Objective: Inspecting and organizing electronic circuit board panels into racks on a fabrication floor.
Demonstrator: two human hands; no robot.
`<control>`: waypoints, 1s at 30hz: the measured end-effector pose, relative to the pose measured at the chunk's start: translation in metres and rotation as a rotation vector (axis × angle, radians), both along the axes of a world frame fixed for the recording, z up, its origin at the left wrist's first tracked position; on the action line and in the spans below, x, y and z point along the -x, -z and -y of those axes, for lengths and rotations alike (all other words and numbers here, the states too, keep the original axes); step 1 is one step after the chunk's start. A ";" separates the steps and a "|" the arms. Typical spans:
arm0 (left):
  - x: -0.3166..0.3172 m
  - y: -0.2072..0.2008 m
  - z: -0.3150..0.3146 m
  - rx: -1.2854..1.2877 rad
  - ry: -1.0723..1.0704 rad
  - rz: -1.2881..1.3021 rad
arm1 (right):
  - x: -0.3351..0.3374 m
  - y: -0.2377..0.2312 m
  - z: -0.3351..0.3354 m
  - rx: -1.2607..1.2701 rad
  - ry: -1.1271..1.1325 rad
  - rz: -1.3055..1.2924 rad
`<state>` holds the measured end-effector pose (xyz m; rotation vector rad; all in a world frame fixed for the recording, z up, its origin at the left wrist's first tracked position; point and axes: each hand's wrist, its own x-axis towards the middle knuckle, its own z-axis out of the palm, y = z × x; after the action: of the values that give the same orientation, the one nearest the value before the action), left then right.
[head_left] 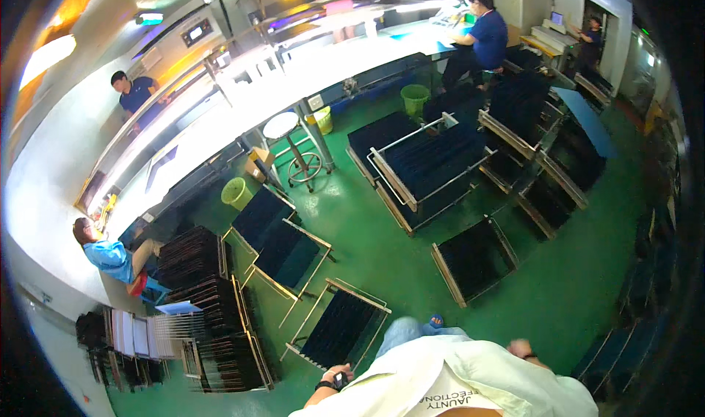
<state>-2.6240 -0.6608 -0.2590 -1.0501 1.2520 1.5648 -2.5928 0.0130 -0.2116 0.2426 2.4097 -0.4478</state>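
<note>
My left hand (341, 374), with a dark watch on its wrist, hangs low beside my body. It is nearest to a metal-framed rack (341, 326) packed with thin dark panels; I cannot tell whether it touches the frame. On the other side, my right hand (521, 348) hangs blurred above the green floor, with a dark band at the wrist and no object visible in it. Both hands are too small to make out how the fingers are bent. Ahead to the right stands another rack of dark panels (476, 259).
More panel racks (433, 160) crowd the right and the left (213, 321). A long, brightly lit workbench (257, 112) crosses the back, with people seated and standing along it. Near it are a round stool (282, 126), a green bin (415, 100) and a yellow-green bin (235, 192).
</note>
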 end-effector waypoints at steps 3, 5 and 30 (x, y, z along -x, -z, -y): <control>-0.027 -0.006 -0.008 0.162 -0.079 0.117 | 0.188 -0.033 0.011 0.629 0.774 -0.196; -0.024 -0.021 -0.006 0.222 -0.160 0.132 | 0.303 -0.066 0.035 0.756 0.857 -0.265; 0.644 -0.145 0.188 0.517 -0.374 -0.298 | 0.953 -0.229 0.444 1.225 0.334 -0.062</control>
<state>-3.2680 -0.8484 -0.1143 -1.4810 1.8086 1.7675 -3.5459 -0.4308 0.0178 0.0629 1.7256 -1.9433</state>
